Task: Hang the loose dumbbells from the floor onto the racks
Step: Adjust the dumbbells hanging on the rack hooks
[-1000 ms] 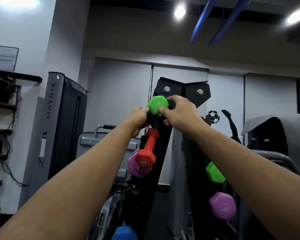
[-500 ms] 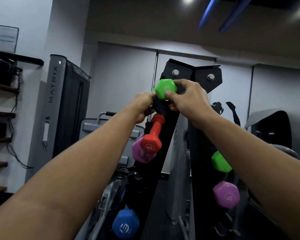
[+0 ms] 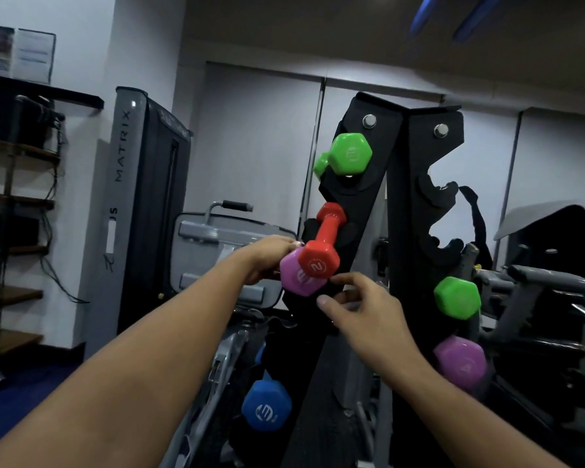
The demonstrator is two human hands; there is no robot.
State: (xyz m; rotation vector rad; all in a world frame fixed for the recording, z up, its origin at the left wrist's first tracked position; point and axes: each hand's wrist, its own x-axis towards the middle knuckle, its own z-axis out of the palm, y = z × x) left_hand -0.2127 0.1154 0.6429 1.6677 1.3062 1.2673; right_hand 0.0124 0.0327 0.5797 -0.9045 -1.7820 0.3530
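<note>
At the rack's top left cradle the green dumbbell [image 3: 348, 155] now sits alone; both hands have dropped from it. The left hand [image 3: 271, 256] touches the purple dumbbell [image 3: 301, 276], finger state unclear; the right hand [image 3: 358, 309] hovers, fingers loosely spread.

upper right rack notches [image 3: 434, 197] free, red dumbbell [image 3: 321, 244] blocks left

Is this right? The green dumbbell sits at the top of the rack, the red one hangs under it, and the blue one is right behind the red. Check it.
Not quite. In the head view the green dumbbell is at the top of the rack and the red dumbbell hangs under it, but the one right behind the red is the purple dumbbell. The blue dumbbell sits much lower.
</note>
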